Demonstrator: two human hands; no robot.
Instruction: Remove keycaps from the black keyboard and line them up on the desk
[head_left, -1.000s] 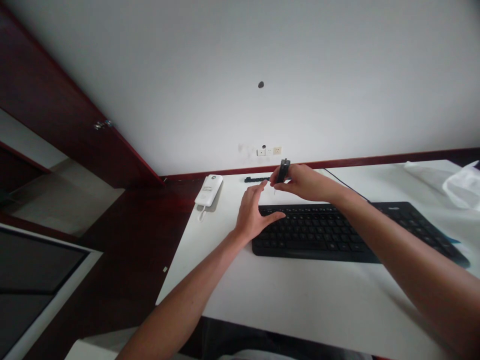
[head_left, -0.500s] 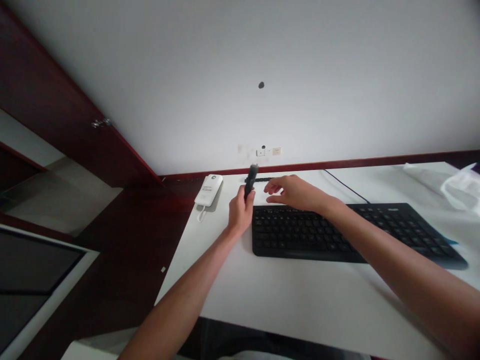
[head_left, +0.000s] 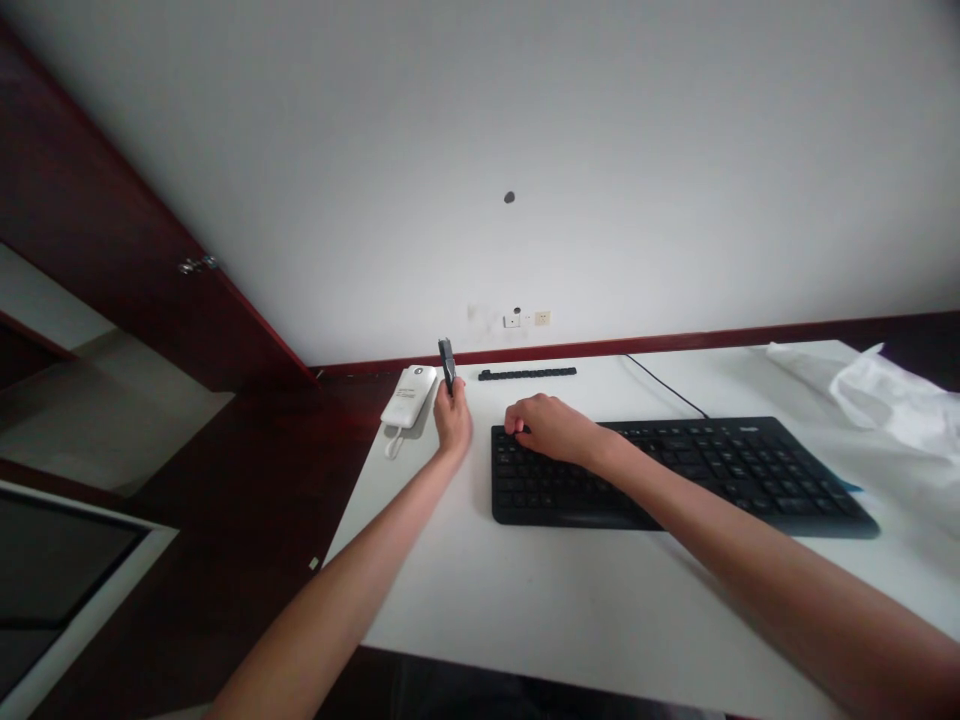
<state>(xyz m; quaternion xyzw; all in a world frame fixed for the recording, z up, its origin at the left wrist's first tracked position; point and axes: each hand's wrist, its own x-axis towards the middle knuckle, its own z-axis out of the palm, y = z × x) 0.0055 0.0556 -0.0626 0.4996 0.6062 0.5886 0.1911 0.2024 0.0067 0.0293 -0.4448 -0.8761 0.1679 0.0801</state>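
My left hand (head_left: pixel 453 418) is closed around a slim black tool (head_left: pixel 448 366) with a greyish upper end, held upright above the desk; its exact kind is unclear. A black keyboard (head_left: pixel 585 500) lies across the white desk (head_left: pixel 525 590). Over its upper left corner is my right hand (head_left: pixel 551 425), fingers curled down at the keys. Whether anything is between those fingertips is hidden. Just left of my left hand lies a white power bank (head_left: pixel 409 397) with a short white cable loop.
A long, thin black strip (head_left: pixel 527 374) with a notched edge lies near the wall. White crumpled bags (head_left: pixel 885 395) are at the right, with a dark cable (head_left: pixel 664 382) behind the keyboard. Wall sockets (head_left: pixel 541 318) are beyond the desk; a dark red door (head_left: pixel 150 220) stands at left.
My left hand has moved left with the black tool, away from the keyboard and closer to the power bank. The right hand has lowered onto the keyboard's upper left, its fingers curling in.
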